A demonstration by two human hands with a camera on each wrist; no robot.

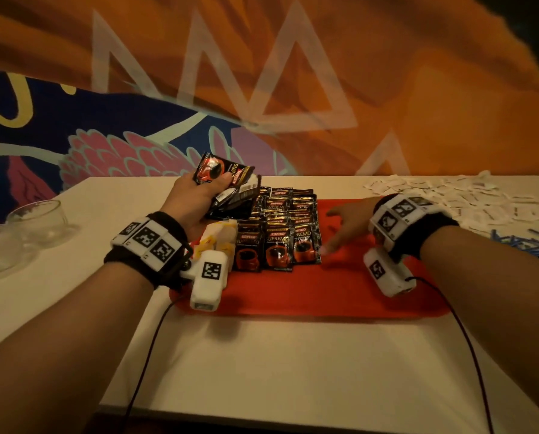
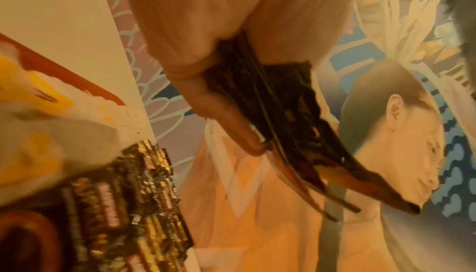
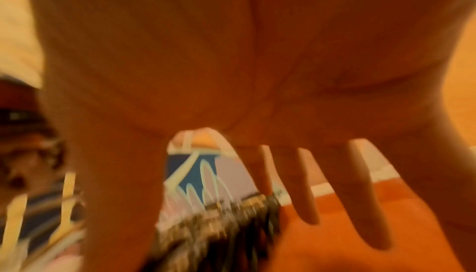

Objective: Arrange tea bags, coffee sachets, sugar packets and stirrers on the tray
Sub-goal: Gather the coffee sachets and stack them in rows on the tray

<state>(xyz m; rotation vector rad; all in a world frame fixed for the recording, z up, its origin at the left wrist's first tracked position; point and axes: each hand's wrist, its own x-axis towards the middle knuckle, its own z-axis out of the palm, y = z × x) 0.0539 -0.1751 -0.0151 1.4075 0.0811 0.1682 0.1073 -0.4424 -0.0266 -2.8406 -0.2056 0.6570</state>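
While coffee stage runs: left hand (image 1: 196, 195) grip curled round fan of coffee sachets (image 1: 227, 186), raised above far left of red tray (image 1: 340, 292). Right hand (image 1: 343, 227) grip empty, fingers spread loose, low over bare tray middle. Laid sachets (image 1: 277, 233) sit in overlapping rows, glossy black, beside tea bags (image 1: 218, 239). Likely next: right hand draws one sachet, extends row. Sugar packets (image 1: 468, 198), blue stirrers (image 1: 525, 242) wait on bench (image 1: 293, 355), right.

I sit at a white table (image 1: 261, 355) under warm, dim light. Behind it my wall carries a mural (image 1: 293, 73) of orange folds, pale triangle outlines and pink feathers on dark blue. Two clear glass bowls (image 1: 36, 217) stand at my far left.
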